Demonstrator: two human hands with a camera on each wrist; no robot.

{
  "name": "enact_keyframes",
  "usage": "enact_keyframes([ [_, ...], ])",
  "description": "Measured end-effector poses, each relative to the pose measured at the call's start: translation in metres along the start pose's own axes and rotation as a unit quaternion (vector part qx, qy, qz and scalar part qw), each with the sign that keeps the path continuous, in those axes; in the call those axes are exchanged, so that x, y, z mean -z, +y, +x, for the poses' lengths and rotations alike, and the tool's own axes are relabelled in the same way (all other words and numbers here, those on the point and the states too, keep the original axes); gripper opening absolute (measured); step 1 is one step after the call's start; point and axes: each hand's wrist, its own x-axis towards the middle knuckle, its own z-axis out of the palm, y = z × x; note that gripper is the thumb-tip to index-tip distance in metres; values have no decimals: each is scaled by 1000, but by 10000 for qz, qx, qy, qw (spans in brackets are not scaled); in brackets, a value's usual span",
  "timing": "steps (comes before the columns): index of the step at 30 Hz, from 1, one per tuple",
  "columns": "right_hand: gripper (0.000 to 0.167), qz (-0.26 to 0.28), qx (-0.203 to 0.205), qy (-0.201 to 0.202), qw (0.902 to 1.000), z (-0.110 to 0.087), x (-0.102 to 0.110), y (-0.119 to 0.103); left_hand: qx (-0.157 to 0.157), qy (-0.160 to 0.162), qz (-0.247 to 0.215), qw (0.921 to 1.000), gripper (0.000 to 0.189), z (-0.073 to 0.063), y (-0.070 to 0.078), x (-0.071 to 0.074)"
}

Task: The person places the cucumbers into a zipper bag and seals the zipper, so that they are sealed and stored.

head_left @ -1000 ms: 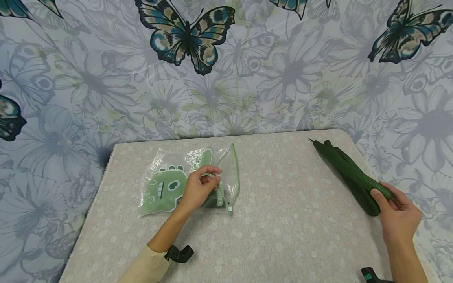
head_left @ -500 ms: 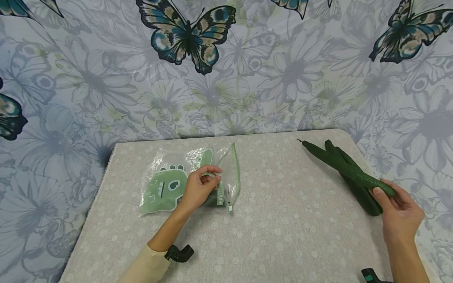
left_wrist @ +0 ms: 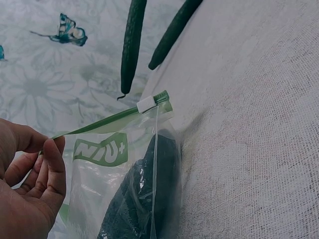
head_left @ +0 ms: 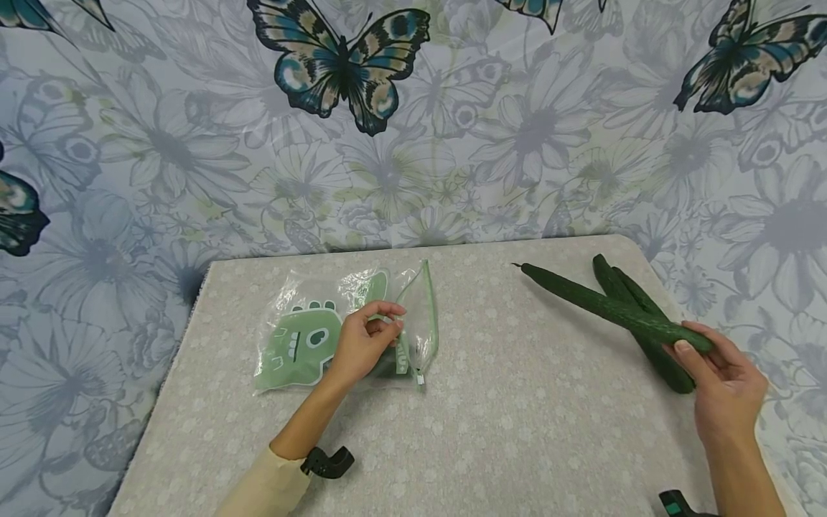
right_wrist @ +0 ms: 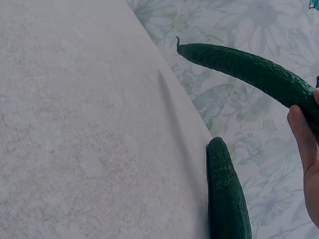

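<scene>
My right hand [head_left: 733,391] grips a long dark green cucumber [head_left: 581,296] near one end, thumb on the near side. Its thin stem end points left over the table. Two more cucumbers [head_left: 668,370] lie beneath and behind it at the table's right side, partly covered. On the left, a clear zip bag [head_left: 293,359] with a green cartoon print lies with its mouth parted to the right. My left hand [head_left: 363,348] pinches the bag's green upper edge between thumb and finger. In the left wrist view, a dark green bumpy thing [left_wrist: 142,194], seemingly a cucumber, shows inside the bag.
A pale patterned cloth covers the table [head_left: 504,402]. Behind it hangs a floral curtain [head_left: 491,143] with butterflies. A white slider [left_wrist: 146,104] sits at the near end of the bag's zip. Black wrist mounts [head_left: 328,464] are on both arms.
The held cucumber has swung its stem end to the left, away from the other two, which stay put. My right hand shifts only slightly; the left hand and bag have not moved.
</scene>
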Motion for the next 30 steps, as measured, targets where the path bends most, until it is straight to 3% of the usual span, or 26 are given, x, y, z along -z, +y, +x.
enact_keyframes([
  [6, 40, 251, -139, -615, 9977, 1, -5, -2, 11, 7, 1, 10000, 22, 0, 1, 0],
  [11, 41, 620, -325, -1218, 9901, 2, -6, -1, 26, 10, 25, 10000, 24, 1, 1, 0],
  [18, 41, 640, -530, -1921, 9779, -1, -8, 3, 28, -7, -10, 10000, 19, 1, 0, 0],
  [25, 42, 291, -679, -2346, 9693, -1, -15, 4, 19, 9, -20, 10000, 20, 0, 0, -1],
  [30, 42, 473, -743, -2816, 9555, 0, -23, 8, 32, 14, -4, 10000, 21, -1, 0, -1],
])
